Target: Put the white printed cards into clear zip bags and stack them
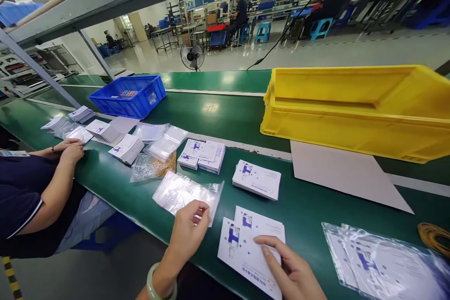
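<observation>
at the bottom of the frame the left hand [190,234] pinches the edge of a clear plastic bag [183,193] while the right hand [291,269] presses flat on two overlapping printed cards [242,248]. just above them lies one card stack [257,179], and a second, spread stack [203,154] to its left. one yellow bin [358,108] fills the upper right, one blue bin [129,95] the upper left, and a co-worker's hands [70,150] rest together at the left edge.

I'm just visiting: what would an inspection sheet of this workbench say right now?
Surface: green bench, bare patches between stacks.
Job's things: printed cards under the right hand; clear plastic bag pinched by the left hand.
Clutter: card stacks, filled bags, rubber bands, cardboard sheet, yellow bin, blue bin.
Hands: left shut on the bag's edge; right flat, open on the cards.
Cables: black cable hanging behind the bench.
Surroundings: a co-worker's hands beside; fan, seated people beyond.
</observation>
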A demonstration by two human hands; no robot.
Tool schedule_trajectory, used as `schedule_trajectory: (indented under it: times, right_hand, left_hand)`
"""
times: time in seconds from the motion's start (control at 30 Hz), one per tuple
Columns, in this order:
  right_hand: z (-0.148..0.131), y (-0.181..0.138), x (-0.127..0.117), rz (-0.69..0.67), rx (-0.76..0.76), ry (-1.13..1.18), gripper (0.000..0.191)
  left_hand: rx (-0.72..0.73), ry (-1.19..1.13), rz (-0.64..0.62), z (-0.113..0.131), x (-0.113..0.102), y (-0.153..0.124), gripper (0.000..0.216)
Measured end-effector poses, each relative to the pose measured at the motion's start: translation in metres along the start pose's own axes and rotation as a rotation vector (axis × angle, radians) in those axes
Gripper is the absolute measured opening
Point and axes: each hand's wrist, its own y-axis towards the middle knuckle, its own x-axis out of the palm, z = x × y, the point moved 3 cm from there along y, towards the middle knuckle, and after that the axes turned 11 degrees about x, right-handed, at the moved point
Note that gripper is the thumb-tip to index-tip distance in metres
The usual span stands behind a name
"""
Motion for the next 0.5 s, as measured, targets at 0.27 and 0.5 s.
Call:
schedule_trajectory:
  times: [0.27,0.5]
  right_hand:
    - [-0.019,0.002,0.011,-0.109,-0.204,-0.311,0.033]
    - [-0.002,0.007,0.016,-0.11,-0.129,-0.258,0.02]
  left_hand:
    - [0.141,0.02,-0.449,0.033,0.039,-0.012,0.015]
    - [0.064,0.035,-0.527,0.007,0.055,-0.02,0.027]
